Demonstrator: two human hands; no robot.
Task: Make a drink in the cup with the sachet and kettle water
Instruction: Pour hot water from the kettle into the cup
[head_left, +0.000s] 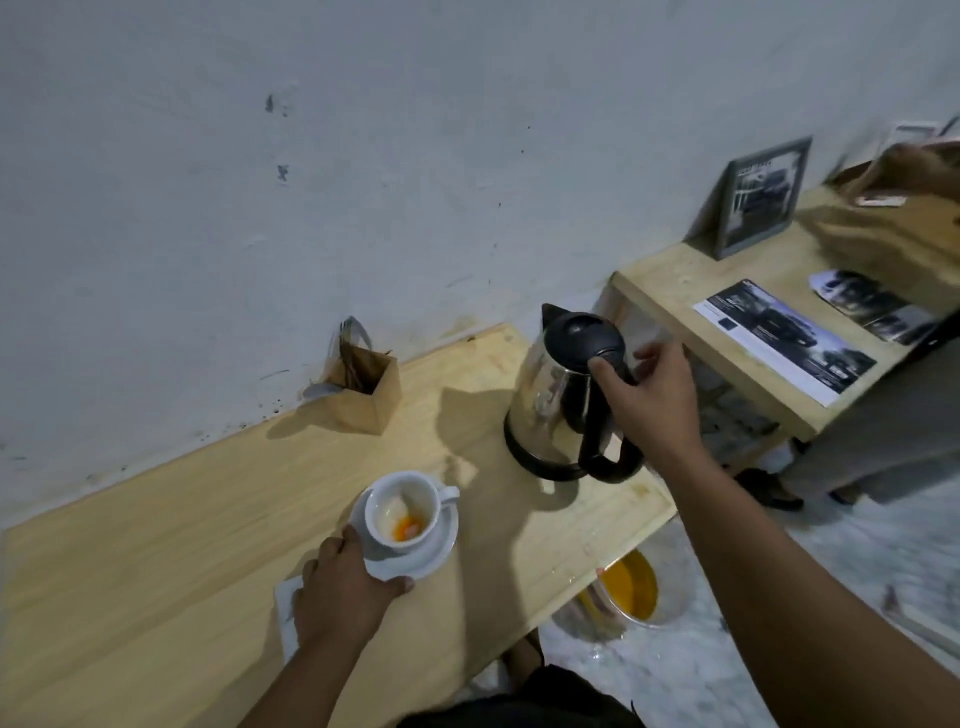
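A white cup stands on a white saucer on the wooden table; orange and pale powder lies in its bottom. My left hand grips the saucer's near left rim. Under that hand lies a white flat piece, possibly the sachet. The steel kettle with black lid and handle stands to the right of the cup. My right hand is at the top of the kettle's handle, thumb on the lid end, fingers partly spread around it.
A wooden box of cutlery stands by the wall. A second, higher table at right carries a framed picture and leaflets. Another person's hand is at far right. A bucket sits on the floor.
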